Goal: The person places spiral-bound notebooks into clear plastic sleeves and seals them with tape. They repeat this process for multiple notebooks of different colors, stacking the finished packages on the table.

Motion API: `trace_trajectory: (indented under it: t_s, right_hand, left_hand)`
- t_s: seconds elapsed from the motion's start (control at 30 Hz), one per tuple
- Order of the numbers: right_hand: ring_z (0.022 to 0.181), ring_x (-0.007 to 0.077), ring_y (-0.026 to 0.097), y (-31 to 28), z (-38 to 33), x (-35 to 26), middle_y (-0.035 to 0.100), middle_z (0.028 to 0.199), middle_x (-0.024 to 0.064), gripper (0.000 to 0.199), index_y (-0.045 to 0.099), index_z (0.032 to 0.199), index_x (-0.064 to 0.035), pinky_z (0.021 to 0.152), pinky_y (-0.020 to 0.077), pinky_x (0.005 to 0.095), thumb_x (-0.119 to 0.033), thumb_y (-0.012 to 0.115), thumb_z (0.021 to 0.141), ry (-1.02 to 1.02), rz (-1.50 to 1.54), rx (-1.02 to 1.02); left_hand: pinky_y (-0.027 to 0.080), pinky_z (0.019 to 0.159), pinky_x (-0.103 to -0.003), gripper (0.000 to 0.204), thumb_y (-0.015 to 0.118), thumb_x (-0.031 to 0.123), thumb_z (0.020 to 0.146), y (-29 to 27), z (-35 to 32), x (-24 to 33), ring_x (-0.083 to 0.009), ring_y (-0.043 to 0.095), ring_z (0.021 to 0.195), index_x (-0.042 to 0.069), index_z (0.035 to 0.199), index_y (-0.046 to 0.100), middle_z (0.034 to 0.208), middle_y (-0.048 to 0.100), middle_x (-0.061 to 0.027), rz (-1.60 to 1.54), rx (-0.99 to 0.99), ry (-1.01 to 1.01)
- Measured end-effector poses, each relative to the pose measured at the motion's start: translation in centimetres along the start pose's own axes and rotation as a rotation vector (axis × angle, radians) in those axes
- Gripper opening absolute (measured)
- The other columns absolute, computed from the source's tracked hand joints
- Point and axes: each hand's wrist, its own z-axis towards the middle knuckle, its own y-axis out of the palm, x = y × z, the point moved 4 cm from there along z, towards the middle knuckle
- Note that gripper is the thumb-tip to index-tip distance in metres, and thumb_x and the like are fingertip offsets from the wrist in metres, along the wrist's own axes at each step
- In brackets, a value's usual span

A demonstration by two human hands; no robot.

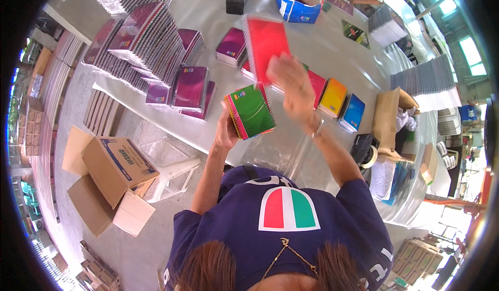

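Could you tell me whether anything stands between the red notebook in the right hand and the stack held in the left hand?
Nothing visible does. The right hand holds the red notebook raised above the table, blurred. The left hand holds the green-topped stack just below and to its left, with only open air between them.

There is one view only, from a fisheye camera on the person's head, and it looks steeply down. The person's own hair and shirt fill the edge at 6 o'clock, very near. The table runs from the centre up to 12 o'clock, farther away. The floor lies at 9 o'clock. Straight edges bend near the rim.
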Motion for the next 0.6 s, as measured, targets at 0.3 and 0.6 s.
trace_trajectory:
  t_s: [0.3,0.6]
  right_hand:
    - [0.134,0.0233,0.043,5.7,-12.8,-5.0,0.055,0.136,0.0034,0.046,0.06,0.127,-0.0091,0.114,0.0347,0.0405,-0.008,0.064,0.081,0.158,0.123,-0.586]
    - [0.102,0.0281,0.061,8.6,-10.0,-0.3,0.067,0.107,0.0082,0.018,0.067,0.105,-0.0075,0.089,0.0459,0.0429,-0.015,0.064,0.089,0.439,0.456,-0.63]
  left_hand:
    - [0.059,0.066,-0.031,0.031,0.062,0.029,0.092,-0.6,-0.1,-2.2,-0.0198,0.069,0.077,0.004,0.112,0.061,0.096,0.069,-0.0097,0.08,0.06,-0.143]
    - [0.057,0.084,-0.039,0.04,0.066,0.027,0.089,-3.7,0.5,-3.3,-0.0215,0.068,0.095,0.006,0.122,0.058,0.11,0.067,-0.0099,0.131,0.115,-0.12]
